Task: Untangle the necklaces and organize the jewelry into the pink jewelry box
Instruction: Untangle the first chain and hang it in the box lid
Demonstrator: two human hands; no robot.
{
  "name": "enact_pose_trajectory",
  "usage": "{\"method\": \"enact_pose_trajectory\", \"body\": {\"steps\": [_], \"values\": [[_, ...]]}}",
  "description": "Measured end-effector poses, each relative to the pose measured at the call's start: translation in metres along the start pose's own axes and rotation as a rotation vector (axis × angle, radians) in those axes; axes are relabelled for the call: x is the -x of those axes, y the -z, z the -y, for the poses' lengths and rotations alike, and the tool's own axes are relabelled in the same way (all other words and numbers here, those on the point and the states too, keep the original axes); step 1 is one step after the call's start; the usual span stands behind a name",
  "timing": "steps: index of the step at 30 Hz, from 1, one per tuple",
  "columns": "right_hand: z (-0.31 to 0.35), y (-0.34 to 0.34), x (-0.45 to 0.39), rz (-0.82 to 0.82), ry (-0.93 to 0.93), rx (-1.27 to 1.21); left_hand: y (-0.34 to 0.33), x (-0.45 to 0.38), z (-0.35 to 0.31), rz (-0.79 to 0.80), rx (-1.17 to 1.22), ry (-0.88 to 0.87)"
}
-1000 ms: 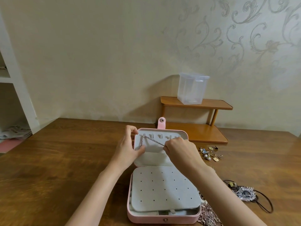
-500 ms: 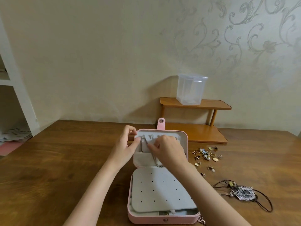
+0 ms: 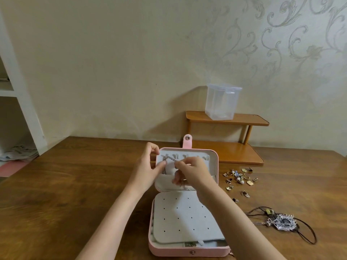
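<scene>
Silver necklace (image 3: 170, 158) stretched across the pink jewelry box (image 3: 216, 166) lid, pinched by left hand (image 3: 148, 168) and right hand (image 3: 193, 171) grips.

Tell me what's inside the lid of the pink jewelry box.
Inside the lid: grey lining, a row of hooks, and a silver chain pinched by both hands, left, right. The right hand covers the pocket below.

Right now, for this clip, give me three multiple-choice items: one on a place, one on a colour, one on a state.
1. Where does the clear plastic container stand?
A. top of the wooden shelf
B. inside the jewelry box
C. on the floor

2. What colour is the jewelry box shell?
A. blue
B. pink
C. black

3. What is the jewelry box's state?
A. snapped shut
B. upside down
C. open, lid raised

Answers: 1 A, it rests on the upper board. 2 B, the rim shows pink. 3 C, both hands, left hand and right hand, work a silver chain at the lid's grey lining.
</scene>
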State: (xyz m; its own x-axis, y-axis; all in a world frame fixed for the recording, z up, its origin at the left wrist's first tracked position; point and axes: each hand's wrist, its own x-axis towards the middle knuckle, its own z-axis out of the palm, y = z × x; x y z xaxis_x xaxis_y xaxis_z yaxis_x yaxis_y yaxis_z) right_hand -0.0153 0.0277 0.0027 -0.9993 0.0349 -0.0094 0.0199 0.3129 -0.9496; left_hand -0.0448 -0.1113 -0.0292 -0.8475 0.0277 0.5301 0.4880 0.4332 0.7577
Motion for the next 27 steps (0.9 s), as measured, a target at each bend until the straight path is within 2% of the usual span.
{"method": "enact_pose_trajectory", "body": {"steps": [1, 2, 5, 8, 14, 20, 24, 27], "values": [[-0.002, 0.000, 0.002, -0.017, 0.000, 0.037, -0.001, 0.000, -0.001, -0.001, -0.001, 0.005], [-0.004, 0.000, 0.003, -0.056, 0.054, 0.229, -0.001, 0.001, -0.002, -0.002, -0.002, 0.008], [-0.007, -0.007, 0.014, -0.095, 0.319, 0.969, -0.001, 0.002, -0.005, -0.003, -0.006, 0.015], [0.002, -0.010, 0.022, 0.009, 0.468, 1.235, -0.001, 0.004, -0.005, -0.016, -0.018, -0.010], [0.025, -0.013, 0.031, 0.086, 0.637, 1.371, -0.010, 0.014, -0.009, -0.081, 0.117, 0.025], [0.033, -0.016, 0.037, 0.071, 0.724, 1.434, -0.021, 0.018, -0.004, -0.238, -0.105, -0.085], [0.031, -0.014, 0.026, 0.023, 0.724, 1.304, -0.021, 0.017, -0.005, -0.219, -0.032, -0.072], [0.026, -0.008, 0.009, -0.109, 0.668, 1.112, -0.019, 0.014, -0.002, -0.196, 0.057, -0.111]]}}
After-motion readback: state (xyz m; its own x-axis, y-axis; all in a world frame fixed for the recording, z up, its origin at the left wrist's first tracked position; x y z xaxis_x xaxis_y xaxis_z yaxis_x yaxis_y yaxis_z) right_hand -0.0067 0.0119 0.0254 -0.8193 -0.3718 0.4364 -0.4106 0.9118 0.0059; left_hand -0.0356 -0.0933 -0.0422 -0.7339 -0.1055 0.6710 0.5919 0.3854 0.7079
